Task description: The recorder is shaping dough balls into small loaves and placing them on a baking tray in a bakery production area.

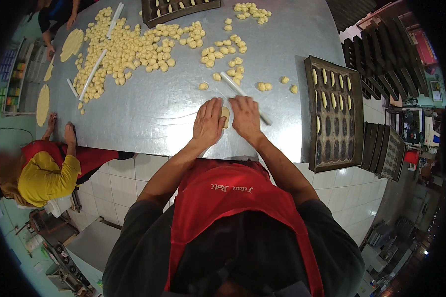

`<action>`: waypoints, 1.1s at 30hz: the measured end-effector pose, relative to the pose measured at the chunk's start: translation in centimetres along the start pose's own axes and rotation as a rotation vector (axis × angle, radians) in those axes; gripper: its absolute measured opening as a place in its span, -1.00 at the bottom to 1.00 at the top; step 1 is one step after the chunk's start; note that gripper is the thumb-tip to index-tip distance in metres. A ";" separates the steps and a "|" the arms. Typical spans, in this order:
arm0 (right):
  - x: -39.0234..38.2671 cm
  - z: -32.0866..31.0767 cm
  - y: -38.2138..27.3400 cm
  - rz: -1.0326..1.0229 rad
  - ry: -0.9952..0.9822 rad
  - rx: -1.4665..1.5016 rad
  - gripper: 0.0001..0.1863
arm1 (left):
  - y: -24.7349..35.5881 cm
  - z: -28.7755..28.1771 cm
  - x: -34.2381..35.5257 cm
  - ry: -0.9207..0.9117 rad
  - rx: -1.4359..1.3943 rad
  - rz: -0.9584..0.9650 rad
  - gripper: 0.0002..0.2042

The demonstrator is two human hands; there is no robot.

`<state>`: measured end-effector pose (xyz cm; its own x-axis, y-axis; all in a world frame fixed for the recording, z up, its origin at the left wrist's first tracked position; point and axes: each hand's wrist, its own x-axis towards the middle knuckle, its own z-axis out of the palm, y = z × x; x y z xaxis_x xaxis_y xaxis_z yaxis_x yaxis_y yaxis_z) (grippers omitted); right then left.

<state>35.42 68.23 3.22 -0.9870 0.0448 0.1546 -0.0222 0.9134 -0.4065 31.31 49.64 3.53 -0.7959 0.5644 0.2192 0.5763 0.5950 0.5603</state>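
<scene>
A small flattened oval of pale dough (225,118) lies on the metal table between my hands. My left hand (209,121) is flat along the dough's left side, fingers stretched out and thumb side against it. On the other side, my right hand (246,118) has its fingers extended and slightly blurred. They lie over the middle of a slim white rolling pin (232,84), which slants from upper left to lower right. Whether they touch the pin is hidden. Loose dough balls (264,86) sit just beyond my hands.
A dark baking tray (359,123) with oval hollows, some holding dough pieces, stands at the right. Many dough balls (129,47) cover the far left, with white rods (93,74) among them. A co-worker in yellow (49,173) works by flattened dough (43,105). Another tray (181,14) is far off.
</scene>
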 end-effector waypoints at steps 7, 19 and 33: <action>-7.2 0.1 -2.0 -0.223 -0.068 -0.069 -0.37 | -1.6 -2.5 -7.4 -0.315 0.049 0.165 -0.39; -4.2 3.3 -7.5 -0.164 -0.139 -0.132 -0.16 | -21.5 -13.0 -5.0 0.446 0.075 -0.363 -0.69; -1.9 -1.9 -7.6 -0.111 0.023 0.263 -0.48 | -44.3 -20.4 5.6 0.448 0.212 -0.652 -0.60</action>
<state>37.76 61.96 7.69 -0.9723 -0.0380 0.2306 -0.1739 0.7767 -0.6053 -2.48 14.78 -3.74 -0.9561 -0.1879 0.2247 -0.0411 0.8456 0.5323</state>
